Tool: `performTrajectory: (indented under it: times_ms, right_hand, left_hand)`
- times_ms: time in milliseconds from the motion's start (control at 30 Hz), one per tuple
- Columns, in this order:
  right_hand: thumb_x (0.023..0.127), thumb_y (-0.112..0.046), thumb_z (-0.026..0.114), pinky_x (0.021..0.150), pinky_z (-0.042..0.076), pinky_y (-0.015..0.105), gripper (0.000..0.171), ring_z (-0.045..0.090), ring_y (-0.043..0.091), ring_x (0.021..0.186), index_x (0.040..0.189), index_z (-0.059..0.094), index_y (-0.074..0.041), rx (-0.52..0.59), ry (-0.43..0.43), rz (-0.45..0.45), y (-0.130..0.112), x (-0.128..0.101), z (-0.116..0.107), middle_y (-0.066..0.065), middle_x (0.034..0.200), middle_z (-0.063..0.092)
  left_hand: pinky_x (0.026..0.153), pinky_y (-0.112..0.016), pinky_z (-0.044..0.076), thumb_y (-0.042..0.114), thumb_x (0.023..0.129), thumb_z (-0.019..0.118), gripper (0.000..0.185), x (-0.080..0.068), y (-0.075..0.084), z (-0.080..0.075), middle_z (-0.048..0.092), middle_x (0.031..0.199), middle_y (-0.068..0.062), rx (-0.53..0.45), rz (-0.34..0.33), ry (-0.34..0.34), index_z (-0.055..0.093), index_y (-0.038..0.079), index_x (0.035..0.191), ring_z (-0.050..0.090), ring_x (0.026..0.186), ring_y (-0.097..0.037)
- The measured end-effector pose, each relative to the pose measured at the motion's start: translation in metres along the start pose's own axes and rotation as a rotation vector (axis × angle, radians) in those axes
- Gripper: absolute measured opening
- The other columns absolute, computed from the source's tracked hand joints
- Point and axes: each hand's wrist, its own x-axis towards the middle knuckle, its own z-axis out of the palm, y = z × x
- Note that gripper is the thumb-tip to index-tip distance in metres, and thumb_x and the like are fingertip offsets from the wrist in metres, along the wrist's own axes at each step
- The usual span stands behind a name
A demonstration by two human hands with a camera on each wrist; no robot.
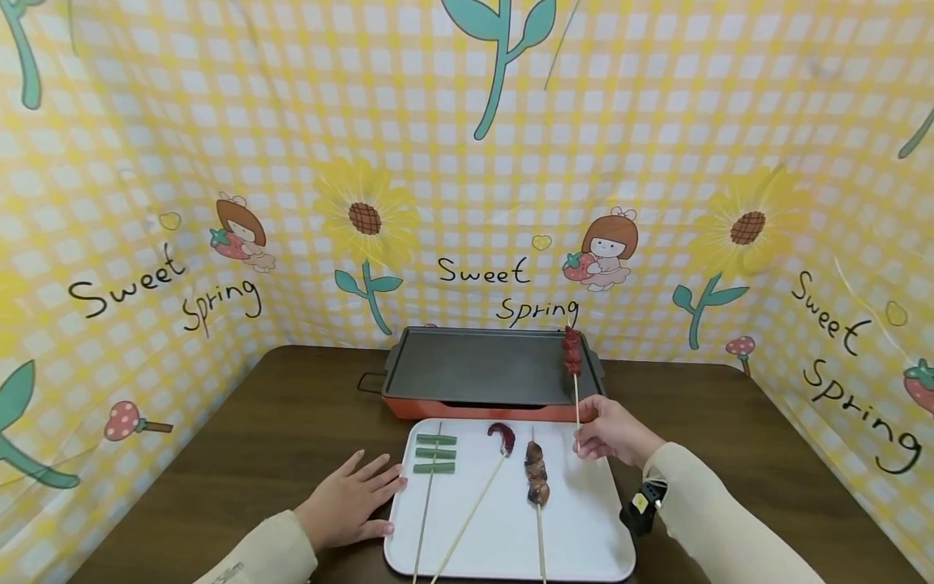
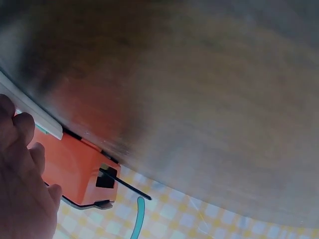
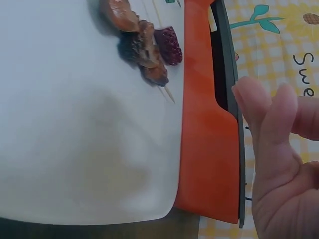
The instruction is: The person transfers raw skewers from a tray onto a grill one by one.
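Observation:
My right hand pinches the lower stick of a skewer of red meat chunks. The meat is above the right end of a dark griddle plate; I cannot tell whether it touches. In the right wrist view the right hand shows, but not its skewer. My left hand lies with fingers spread, fingertips at the left rim of a white tray. On the tray lie a skewer of green pieces, a dark red tentacle skewer and a brown meat skewer.
The griddle's orange base stands just behind the tray, with a black wire handle on its left side. Both stand on a dark wooden table. A yellow checked cloth hangs behind and on both sides.

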Motion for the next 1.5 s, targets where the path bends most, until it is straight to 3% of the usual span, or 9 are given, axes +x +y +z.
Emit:
performTrajectory:
  times_ms: [233,600,933,1500]
  right_hand:
    - [0.085,0.013,0.053,0.047,0.048,0.022,0.045,0.058,0.012,0.049,0.125,0.034,0.008,0.017,-0.004,0.016,-0.008,0.010,-0.001,0.010,0.067,0.063]
    - [0.087,0.011,0.053,0.047,0.049,0.022,0.041,0.058,0.012,0.049,0.124,0.035,0.007,-0.001,0.018,0.062,-0.017,0.019,-0.003,0.009,0.068,0.064]
    - [0.087,0.008,0.054,0.047,0.048,0.021,0.040,0.057,0.011,0.048,0.123,0.036,0.007,-0.002,0.025,0.072,-0.009,0.025,-0.006,0.009,0.066,0.064]
    - [0.084,0.010,0.053,0.045,0.046,0.018,0.034,0.056,0.008,0.046,0.114,0.038,0.010,0.006,-0.006,0.065,-0.008,0.024,-0.004,0.006,0.062,0.062]
  left_hand:
    - [0.104,-0.053,0.032,0.064,0.094,0.030,0.070,-0.002,0.000,0.001,0.049,0.142,-0.004,0.022,0.015,0.047,0.054,0.015,0.138,0.041,0.133,-0.026]
    - [0.106,-0.054,0.029,0.066,0.094,0.027,0.073,0.000,-0.001,0.003,0.046,0.145,-0.003,-0.011,-0.009,0.005,0.051,0.015,0.141,0.038,0.136,-0.026]
    - [0.107,-0.052,0.029,0.066,0.094,0.025,0.074,0.001,-0.001,0.002,0.045,0.146,-0.002,-0.010,-0.006,-0.030,0.050,0.016,0.142,0.037,0.136,-0.024]
    - [0.107,-0.052,0.029,0.067,0.093,0.024,0.075,0.001,0.000,-0.002,0.045,0.146,-0.002,0.005,-0.009,-0.036,0.050,0.016,0.142,0.037,0.137,-0.023]
